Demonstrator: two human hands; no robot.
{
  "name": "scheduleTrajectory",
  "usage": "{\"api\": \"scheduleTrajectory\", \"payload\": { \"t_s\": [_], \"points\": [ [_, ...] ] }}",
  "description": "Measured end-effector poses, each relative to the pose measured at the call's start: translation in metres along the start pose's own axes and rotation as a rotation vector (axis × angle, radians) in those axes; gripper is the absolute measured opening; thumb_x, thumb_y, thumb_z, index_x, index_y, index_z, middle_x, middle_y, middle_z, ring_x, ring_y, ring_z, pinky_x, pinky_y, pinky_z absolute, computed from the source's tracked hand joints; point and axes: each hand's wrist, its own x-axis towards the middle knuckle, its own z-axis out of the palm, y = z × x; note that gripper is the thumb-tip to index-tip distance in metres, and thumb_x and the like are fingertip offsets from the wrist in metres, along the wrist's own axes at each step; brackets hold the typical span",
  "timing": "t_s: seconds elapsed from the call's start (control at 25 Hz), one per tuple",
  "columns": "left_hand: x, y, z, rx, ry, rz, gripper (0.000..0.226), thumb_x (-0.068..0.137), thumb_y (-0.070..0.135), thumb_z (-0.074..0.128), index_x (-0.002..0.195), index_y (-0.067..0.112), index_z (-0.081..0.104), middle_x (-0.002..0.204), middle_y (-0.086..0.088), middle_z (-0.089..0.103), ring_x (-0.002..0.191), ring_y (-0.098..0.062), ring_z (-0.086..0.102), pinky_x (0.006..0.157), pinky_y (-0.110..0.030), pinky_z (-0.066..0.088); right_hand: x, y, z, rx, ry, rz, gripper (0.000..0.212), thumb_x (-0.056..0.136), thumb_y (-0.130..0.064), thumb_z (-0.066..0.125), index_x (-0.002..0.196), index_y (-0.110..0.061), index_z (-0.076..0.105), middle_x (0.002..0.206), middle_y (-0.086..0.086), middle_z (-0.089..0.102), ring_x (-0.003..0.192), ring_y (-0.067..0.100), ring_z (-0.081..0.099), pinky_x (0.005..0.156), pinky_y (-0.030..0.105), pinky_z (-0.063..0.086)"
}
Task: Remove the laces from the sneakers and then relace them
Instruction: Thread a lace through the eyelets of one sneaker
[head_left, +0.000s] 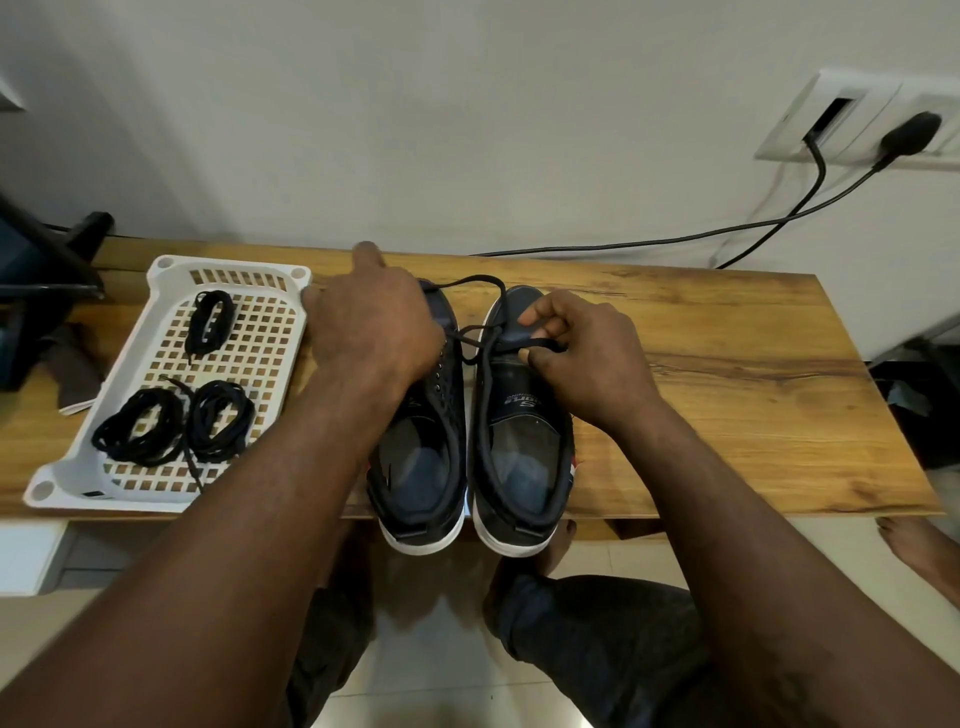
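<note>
**lace being worked at the toe end of the right sneaker**

the two sneakers stand side by side and touching on the wooden surface (727, 389). their long axes run straight away from the person. toes point to the wall and heels point back, hanging a little over the near edge. that set-up likely puts the eyelet rows in line with the forearms, so each hand can reach down its own shoe.

the left hand (374, 332) lies palm down over the front of the left sneaker (415, 457), one finger stretched past the toe. it probably pins the shoe so that tugging does not drag it. its other fingers are hidden under the back of the hand, so i cannot tell whether its grip holds anything.

the right hand (587, 358) has a narrow grip: thumb and curled fingers pinch the black lace (483, 283) just over the forefoot of the right sneaker (519, 441). the lace arcs from beside the left hand, over the gap between the toes, and back to that pinch (slack, not taut). judging by the bare eyelets on the left sneaker, much lacing is left to do.

a white basket (67, 457) sits to the left, just beside the left hand. it holds three coiled spare laces (137, 426), kept apart from the one in use.
</note>
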Motion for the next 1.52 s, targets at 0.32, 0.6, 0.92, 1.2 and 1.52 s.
{"api": "scheduleTrajectory", "payload": {
  "t_s": [0.32, 0.6, 0.92, 1.2, 1.52],
  "points": [
    [-0.012, 0.014, 0.013, -0.212, -0.093, 0.407, 0.024, 0.093, 0.045, 0.071, 0.117, 0.042, 0.072, 0.149, 0.008, 0.04, 0.122, -0.02, 0.058, 0.104, -0.05, 0.044, -0.004, -0.017, -0.009, 0.137, 0.128, -0.112, 0.032, 0.081, -0.012, 0.076, 0.104, -0.034, 0.072, 0.085, -0.019, 0.067, 0.095, 0.011, 0.061, 0.084, 0.03, 0.048],
    [0.001, -0.004, -0.006, -0.142, 0.023, 0.1, 0.03, 0.09, 0.04, 0.069, 0.11, 0.019, 0.076, 0.133, -0.002, 0.053, 0.097, -0.026, 0.062, 0.092, -0.047, 0.048, -0.003, -0.016, -0.016, 0.227, 0.242, -0.092, 0.033, 0.082, -0.015, 0.074, 0.108, -0.036, 0.07, 0.089, -0.014, 0.068, 0.096, 0.013, 0.065, 0.088, 0.033, 0.052],
    [-0.009, 0.011, 0.007, -0.213, -0.119, 0.383, 0.026, 0.09, 0.048, 0.074, 0.115, 0.044, 0.071, 0.145, 0.009, 0.04, 0.118, -0.019, 0.059, 0.102, -0.047, 0.047, -0.003, -0.022, -0.016, 0.276, 0.192, -0.088, 0.034, 0.083, -0.01, 0.074, 0.111, -0.029, 0.071, 0.09, -0.013, 0.069, 0.091, 0.006, 0.065, 0.077, 0.005, 0.042],
    [-0.003, 0.004, -0.001, -0.11, 0.022, 0.147, 0.021, 0.09, 0.03, 0.07, 0.104, 0.016, 0.075, 0.134, -0.002, 0.051, 0.085, -0.022, 0.056, 0.094, -0.049, 0.048, -0.002, -0.015, -0.023, 0.371, 0.257, -0.05, 0.029, 0.087, -0.007, 0.073, 0.11, -0.025, 0.071, 0.088, -0.01, 0.068, 0.085, 0.003, 0.065, 0.079, 0.011, 0.05],
    [-0.008, 0.007, 0.003, -0.21, -0.142, 0.289, 0.018, 0.091, 0.049, 0.071, 0.104, 0.037, 0.073, 0.135, 0.004, 0.047, 0.111, -0.022, 0.06, 0.1, -0.051, 0.048, -0.004, -0.021, -0.023, 0.556, 0.239, -0.134, 0.03, 0.089, 0.001, 0.071, 0.113, -0.018, 0.069, 0.09, -0.005, 0.061, 0.08, 0.006, 0.06, 0.073, 0.024, 0.053]
  ]
}}
